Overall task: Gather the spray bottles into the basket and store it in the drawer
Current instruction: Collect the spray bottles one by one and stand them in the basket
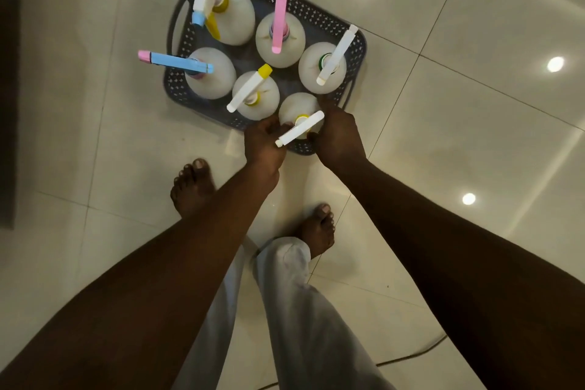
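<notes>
Head view: both hands, left (264, 144) and right (337, 136), are closing around the nearest bottle (299, 111) in the basket (316, 14) on the floor. Six bottles are making it top-heavy; I'd be lifting by the side handles.

Six spray bottles stand in a grey perforated basket (319, 17) on the tiled floor (474, 136); both hands, left (264, 142) and right (338, 136), grip the nearest white-nozzled bottle (297, 111).

Glossy tiled floor (443, 123); thin cable (411, 355) lying across it.
</notes>
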Available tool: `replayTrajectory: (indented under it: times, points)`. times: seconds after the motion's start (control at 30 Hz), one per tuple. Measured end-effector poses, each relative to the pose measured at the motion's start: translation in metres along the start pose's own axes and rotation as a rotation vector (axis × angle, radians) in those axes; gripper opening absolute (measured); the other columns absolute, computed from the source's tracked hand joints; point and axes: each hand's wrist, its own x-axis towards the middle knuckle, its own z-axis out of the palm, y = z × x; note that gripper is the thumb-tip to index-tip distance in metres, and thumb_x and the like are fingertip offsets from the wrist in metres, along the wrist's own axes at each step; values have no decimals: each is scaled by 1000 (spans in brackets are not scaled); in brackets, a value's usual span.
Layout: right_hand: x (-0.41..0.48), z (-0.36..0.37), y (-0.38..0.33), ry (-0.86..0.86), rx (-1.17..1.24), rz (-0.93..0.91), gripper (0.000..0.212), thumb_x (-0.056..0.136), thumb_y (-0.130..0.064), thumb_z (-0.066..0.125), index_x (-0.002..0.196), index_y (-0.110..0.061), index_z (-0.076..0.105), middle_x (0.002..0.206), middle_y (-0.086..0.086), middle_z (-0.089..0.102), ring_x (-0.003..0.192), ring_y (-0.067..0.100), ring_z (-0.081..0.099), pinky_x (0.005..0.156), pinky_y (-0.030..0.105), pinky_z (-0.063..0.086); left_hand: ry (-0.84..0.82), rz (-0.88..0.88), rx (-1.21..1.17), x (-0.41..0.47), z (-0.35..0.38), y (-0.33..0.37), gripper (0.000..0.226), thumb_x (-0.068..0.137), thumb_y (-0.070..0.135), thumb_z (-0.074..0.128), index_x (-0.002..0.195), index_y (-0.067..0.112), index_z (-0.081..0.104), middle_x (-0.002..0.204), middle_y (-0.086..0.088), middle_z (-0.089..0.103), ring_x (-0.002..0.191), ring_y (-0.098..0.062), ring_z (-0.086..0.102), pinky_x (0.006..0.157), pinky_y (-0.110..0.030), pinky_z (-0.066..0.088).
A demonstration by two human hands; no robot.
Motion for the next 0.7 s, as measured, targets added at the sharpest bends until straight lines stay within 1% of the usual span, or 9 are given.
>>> replayTrajectory:
  times: [0.07,0.17,0.23,0.3,0.37,0.43,0.53,0.6,0.7]
  points:
    - [-6,-5,-6,2,43,-23,58,79,-4,79,134,-7,64,123,12,75,114,32,69,81,10,37,44,-15,30,-3,-6,3,13,93,0,71,103,6,76,87,1,73,81,-12,68,75,-23,56]
    - [-22,-18,-16,23,152,-49,51,82,-23,69,132,-14,68,126,5,75,115,21,69,94,22,51,124,-56,89,-6,-32,6,15,87,7,76,100,12,82,95,-8,80,92,-24,72,88,-37,58]
    - [-34,-27,-19,59,168,-6,55,79,-23,59,133,-17,67,128,4,73,114,16,67,96,27,53,171,-75,37,-10,-58,11,12,80,9,73,84,17,82,79,-7,79,76,-26,74,82,-43,63]
    - [-40,-33,-16,124,159,77,54,79,-11,59,132,-13,66,128,6,72,113,17,66,94,26,51,296,-60,82,-7,-90,21,15,74,17,64,75,17,79,66,-2,76,64,-29,75,72,-45,67]
    - [-38,-40,-14,189,169,202,50,84,-2,64,134,-9,65,128,7,72,113,19,68,93,23,49,402,-7,182,5,-124,37,24,74,19,59,81,10,80,75,-11,77,70,-35,76,73,-53,66]
    - [-30,-46,-12,240,265,355,45,90,-9,69,135,-13,65,127,4,72,111,18,69,94,24,50,452,59,207,24,-153,62,27,75,19,55,85,8,79,82,-17,77,71,-35,73,73,-56,64]
    - [-10,-52,-12,282,504,555,42,91,-16,72,133,-15,66,125,6,71,113,25,69,103,45,56,467,108,213,50,-175,108,29,80,15,57,98,7,78,86,-12,73,66,-21,67,75,-52,65]
    - [3,-53,-11,288,574,609,40,92,-16,72,132,-13,67,117,6,72,102,24,70,102,51,57,379,148,265,65,-174,137,36,82,11,58,113,5,76,100,-12,73,82,-22,69,84,-48,65]
    - [16,-51,-11,283,655,630,38,94,-15,69,132,-9,66,110,11,75,81,20,67,99,52,60,239,140,341,91,-167,165,43,91,11,62,134,11,69,129,-13,70,112,-28,68,103,-44,57]
